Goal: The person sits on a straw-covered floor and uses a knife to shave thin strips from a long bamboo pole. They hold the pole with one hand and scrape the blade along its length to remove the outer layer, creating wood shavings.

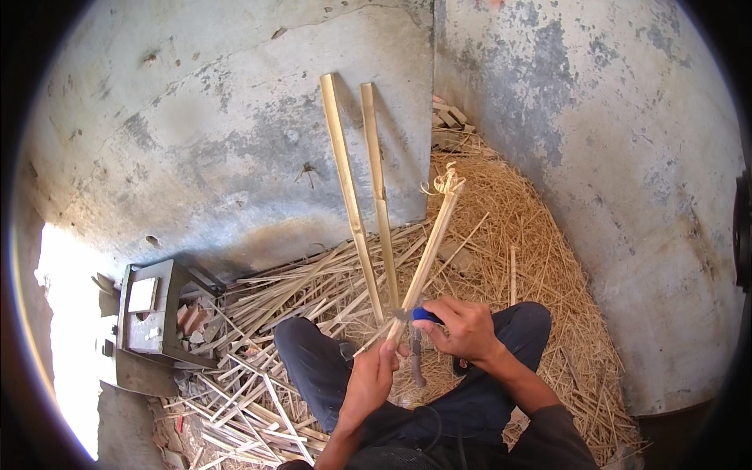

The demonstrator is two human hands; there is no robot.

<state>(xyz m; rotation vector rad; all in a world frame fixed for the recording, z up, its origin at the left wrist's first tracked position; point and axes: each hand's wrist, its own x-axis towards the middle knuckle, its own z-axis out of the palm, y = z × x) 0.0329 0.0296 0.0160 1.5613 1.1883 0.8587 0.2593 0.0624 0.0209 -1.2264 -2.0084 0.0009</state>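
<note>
My left hand [371, 377] is closed around the near end of a pale split bamboo strip [430, 254], which slants up and away from me. Curled shavings [447, 181] cling to its far end. In my right hand [468, 327], the fingers are wrapped round a blue-handled tool [425, 315]. Its dark metal part lies against the strip just beyond my left hand; the exact shape of the blade cannot be made out. Below the tool, between my knees, is a brown handle-like piece [417, 368], partly hidden.
Two long split bamboo pieces [342, 149] [374, 153] lean on the grey wall [235, 141]. Cut strips [258, 399] cover the floor at left; fine shavings [509, 227] pile up at right. A worn box [149, 313] with rubble stands at left.
</note>
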